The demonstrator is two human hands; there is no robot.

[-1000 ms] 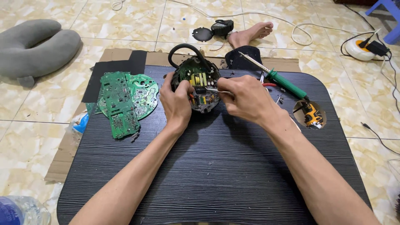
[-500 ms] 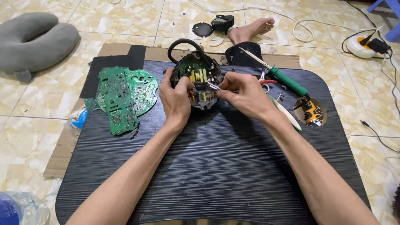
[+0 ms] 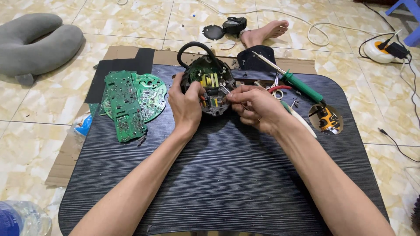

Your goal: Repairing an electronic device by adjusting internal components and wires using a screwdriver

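Carefully, our left hand (image 3: 186,105) clasps the round housing (image 3: 209,85) while our right hand (image 3: 256,107) pinches a small tool at three o'clock, which we judge could slip and nick components.

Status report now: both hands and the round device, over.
Left hand grips round device. Right hand pinches small metal tool at it. Nothing in the way.

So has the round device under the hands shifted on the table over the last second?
No. The round device keeps its place between the green boards and the soldering iron; only the camera view drifts slightly.
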